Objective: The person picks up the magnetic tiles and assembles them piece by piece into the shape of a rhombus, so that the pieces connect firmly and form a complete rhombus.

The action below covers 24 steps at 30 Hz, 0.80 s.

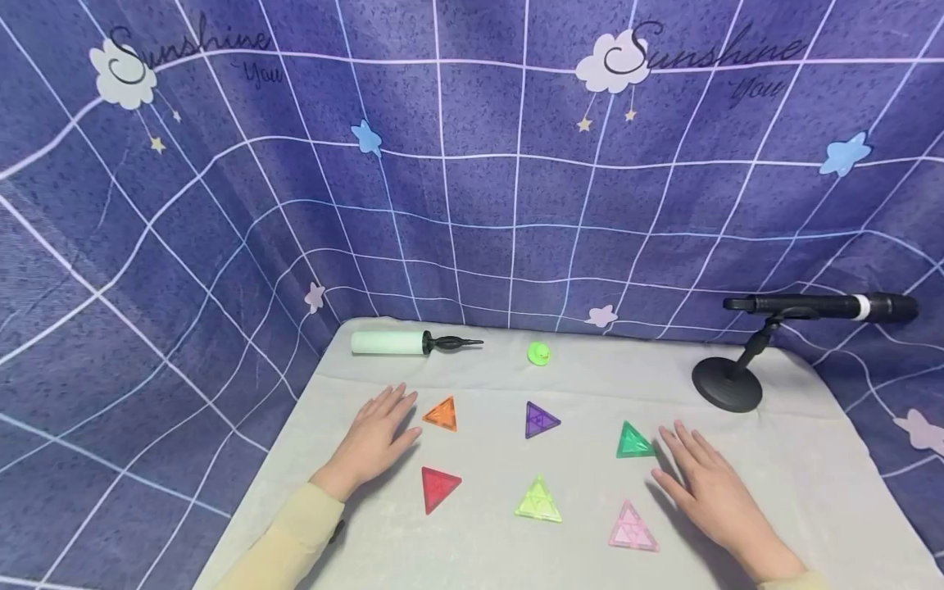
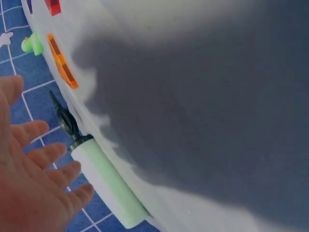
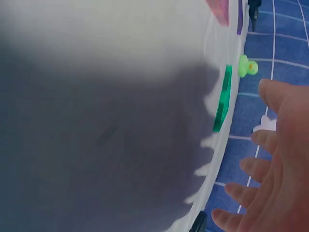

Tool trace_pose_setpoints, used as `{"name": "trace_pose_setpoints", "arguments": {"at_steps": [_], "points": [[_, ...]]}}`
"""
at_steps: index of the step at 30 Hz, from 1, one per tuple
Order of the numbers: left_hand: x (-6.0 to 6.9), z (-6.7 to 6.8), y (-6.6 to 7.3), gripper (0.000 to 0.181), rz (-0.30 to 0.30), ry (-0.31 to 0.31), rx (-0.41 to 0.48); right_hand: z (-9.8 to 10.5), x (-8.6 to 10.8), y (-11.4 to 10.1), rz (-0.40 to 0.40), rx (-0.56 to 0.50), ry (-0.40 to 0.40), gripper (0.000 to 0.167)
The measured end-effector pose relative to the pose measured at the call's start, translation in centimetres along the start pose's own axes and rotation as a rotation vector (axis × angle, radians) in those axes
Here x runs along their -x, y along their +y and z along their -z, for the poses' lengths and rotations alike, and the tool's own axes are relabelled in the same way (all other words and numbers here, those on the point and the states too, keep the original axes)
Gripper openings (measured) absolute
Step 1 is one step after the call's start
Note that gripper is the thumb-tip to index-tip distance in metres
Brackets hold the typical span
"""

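Fingers extended, my left hand hovers over the table just left of an orange triangular tile; it holds nothing. A red triangular tile lies nearer to me, right of that wrist. My right hand, also with fingers spread and holding nothing, is just right of a green triangular tile. A pink triangular tile lies to its lower left. Between the hands are a purple triangular tile and a yellow-green one. In the wrist views, shadows of both hands fall on the white cloth.
A pale green hand pump with a black nozzle lies at the back left. A small green rubber duck sits at the back middle. At the back right stands a black microphone-like cylinder on a round-based stand. A blue gridded curtain surrounds the table.
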<state>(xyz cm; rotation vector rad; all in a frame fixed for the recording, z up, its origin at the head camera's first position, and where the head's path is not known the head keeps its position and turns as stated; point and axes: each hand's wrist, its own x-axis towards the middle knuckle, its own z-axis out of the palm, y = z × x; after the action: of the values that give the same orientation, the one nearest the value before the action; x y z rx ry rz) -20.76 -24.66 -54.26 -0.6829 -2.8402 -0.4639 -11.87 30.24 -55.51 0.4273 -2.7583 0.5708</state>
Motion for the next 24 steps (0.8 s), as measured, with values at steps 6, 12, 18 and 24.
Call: {"name": "trace_pose_setpoints", "arguments": {"at_steps": [6, 12, 18, 24], "points": [[-0.2, -0.5, 0.4, 0.061, -0.004, -0.009, -0.009, -0.9, -1.0, -1.1, 0.044, -0.001, -0.004, 0.071], [-0.7, -0.9, 0.9, 0.06, -0.002, -0.026, -0.001, -1.4, -2.1, -3.4, 0.056, -0.012, -0.033, 0.067], [-1.3, -1.2, 1.1, 0.058, -0.003, -0.023, 0.017, -2.5, -3.0, -5.4, 0.088, -0.017, -0.053, 0.065], [-1.7, -1.4, 1.2, 0.056, 0.01, 0.005, 0.025, -3.9, -4.1, -7.4, 0.137, -0.016, -0.081, 0.067]]}}
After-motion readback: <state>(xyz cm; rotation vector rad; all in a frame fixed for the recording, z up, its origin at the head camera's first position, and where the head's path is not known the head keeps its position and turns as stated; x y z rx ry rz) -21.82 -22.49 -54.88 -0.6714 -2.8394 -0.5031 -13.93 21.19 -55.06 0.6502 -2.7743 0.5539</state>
